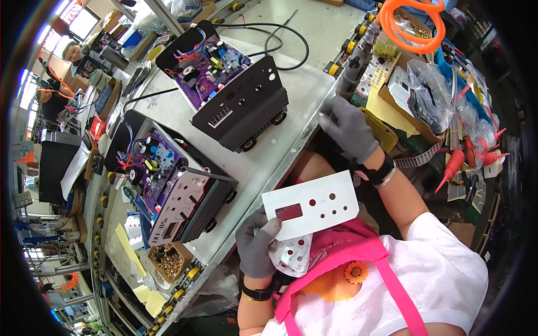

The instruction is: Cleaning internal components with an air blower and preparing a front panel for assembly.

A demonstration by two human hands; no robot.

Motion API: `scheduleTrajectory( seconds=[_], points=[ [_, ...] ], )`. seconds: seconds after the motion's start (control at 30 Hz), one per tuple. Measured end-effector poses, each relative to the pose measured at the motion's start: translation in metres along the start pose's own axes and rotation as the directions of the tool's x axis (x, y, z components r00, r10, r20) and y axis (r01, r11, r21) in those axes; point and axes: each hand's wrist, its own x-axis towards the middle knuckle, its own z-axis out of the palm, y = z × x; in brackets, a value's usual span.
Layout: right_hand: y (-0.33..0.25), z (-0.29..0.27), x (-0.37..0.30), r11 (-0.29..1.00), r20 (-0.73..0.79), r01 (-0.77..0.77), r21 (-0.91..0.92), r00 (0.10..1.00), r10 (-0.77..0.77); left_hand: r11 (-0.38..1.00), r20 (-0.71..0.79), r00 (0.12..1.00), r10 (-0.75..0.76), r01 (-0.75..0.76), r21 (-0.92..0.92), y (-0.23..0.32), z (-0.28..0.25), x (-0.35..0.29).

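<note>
My left hand (256, 243), in a grey glove, pinches a white panel sheet (330, 193) with a rectangular cut-out and several round holes. Beneath it, close to the same hand, is a second pale sheet with holes (292, 255), partly hidden. My right hand (348, 127), also gloved, is raised at the bench edge with curled fingers; what they hold, if anything, is hidden. Just beyond it is a grey metal cylindrical tool (354, 70); contact cannot be made out. Two open-topped black machines with purple circuit boards stand on the bench: one with a bare black front (244, 109), one with a printed front panel (182, 207).
An orange coiled hose (414, 28) lies at the far right. Below it are a carton of plastic-wrapped parts (400, 92) and red squeeze bottles (451, 171). A box of small screws (170, 262) sits at the left. Rollers line the bench edge (269, 187). Other people are far left.
</note>
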Motion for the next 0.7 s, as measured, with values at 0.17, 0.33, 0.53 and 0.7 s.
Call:
scheduleTrajectory(
  seconds=[0.17, 0.33, 0.53, 0.7],
  points=[
    [0.003, -0.005, -0.004, 0.978, 0.066, -0.198, 0.064, 0.979, 0.194, 0.994, -0.115, 0.989, -0.093, 0.087, -0.062, 0.002, 0.0, 0.003],
    [0.022, 0.016, -0.004, 0.946, -0.184, 0.045, 0.322, 0.983, 0.016, 0.993, -0.125, 0.985, -0.116, 0.112, -0.036, 0.003, 0.002, 0.006],
    [0.01, -0.01, -0.02, 1.0, 0.161, 0.017, 0.008, 0.987, -0.018, 0.985, -0.068, 0.986, -0.155, 0.149, -0.09, 0.007, -0.002, 0.01],
    [0.011, -0.007, -0.027, 0.859, 0.015, -0.169, 0.484, 0.983, 0.185, 0.978, -0.068, 0.985, -0.157, 0.146, -0.146, 0.0, -0.011, 0.012]
  ],
)
